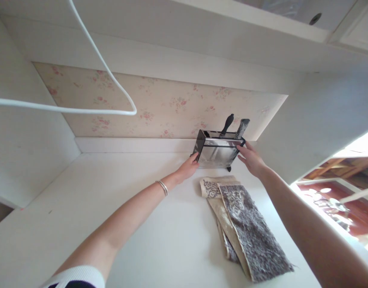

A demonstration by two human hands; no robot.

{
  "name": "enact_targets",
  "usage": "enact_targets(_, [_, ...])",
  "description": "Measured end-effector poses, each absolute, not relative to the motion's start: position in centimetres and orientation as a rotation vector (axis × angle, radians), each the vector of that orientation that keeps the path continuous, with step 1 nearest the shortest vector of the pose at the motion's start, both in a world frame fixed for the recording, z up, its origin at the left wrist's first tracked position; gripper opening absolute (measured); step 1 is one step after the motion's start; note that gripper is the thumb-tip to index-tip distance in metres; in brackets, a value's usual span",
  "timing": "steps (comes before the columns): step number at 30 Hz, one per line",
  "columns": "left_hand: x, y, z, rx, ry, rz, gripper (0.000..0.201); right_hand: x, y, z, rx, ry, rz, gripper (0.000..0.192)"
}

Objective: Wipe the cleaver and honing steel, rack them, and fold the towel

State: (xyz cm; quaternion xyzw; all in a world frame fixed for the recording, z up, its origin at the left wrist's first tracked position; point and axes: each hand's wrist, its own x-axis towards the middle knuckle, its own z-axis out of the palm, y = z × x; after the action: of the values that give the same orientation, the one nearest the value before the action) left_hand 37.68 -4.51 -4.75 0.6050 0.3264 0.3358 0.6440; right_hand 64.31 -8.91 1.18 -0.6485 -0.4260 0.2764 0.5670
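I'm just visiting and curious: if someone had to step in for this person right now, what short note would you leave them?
Left hand: gripping the left end of the metal knife holder.
Right hand: gripping its right end.
The holder stands at the back of the white counter, against the flowered wall, with two handles sticking out of the top.
A folded patterned cloth lies on the counter just in front, untouched.
Done: both hands are on the holder. Whether it is lifted cannot be told.

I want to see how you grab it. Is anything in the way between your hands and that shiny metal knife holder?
No. Left hand and right hand already touch the shiny metal knife holder; the folded patterned cloth lies nearer, beside the arms.
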Motion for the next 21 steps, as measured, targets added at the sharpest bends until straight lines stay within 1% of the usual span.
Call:
enact_targets(3, [34.9,-7.0,-5.3,1.364,0.858,0.745,0.056,63.0,-10.7,-0.3,-1.745,-1.0,0.452,0.066])
enact_targets(4, [33.6,-8.1,-5.6,1.36,0.883,0.737,0.051,62.4,-11.6,-1.0,-1.793,-1.023,0.402,0.068])
enact_targets(6, [30.6,-10.3,-6.2,1.349,0.908,0.703,0.043,61.1,-14.2,-2.8,-1.835,-1.121,0.395,0.064])
enact_targets(9, [25.5,-13.6,-7.0,1.323,0.937,0.646,0.036,58.7,-18.9,-5.5,-1.866,-1.306,0.474,0.054])
enact_targets(12, [21.0,-16.6,-7.3,1.307,0.986,0.62,0.031,56.1,-23.0,-7.5,-1.913,-1.501,0.301,0.046])
enact_targets(14, [18.8,-18.2,-7.3,1.29,1.013,0.617,0.029,54.5,-24.6,-8.4,-1.968,-1.605,0.152,0.044])
enact_targets(18, [16.0,-20.2,-7.2,1.237,1.03,0.637,0.026,52.7,-24.9,-9.7,-2.08,-1.649,-0.066,0.044])
enact_targets(21, [15.0,-20.8,-7.4,1.223,0.993,0.651,0.025,52.3,-24.4,-10.3,-2.138,-1.634,-0.118,0.043])
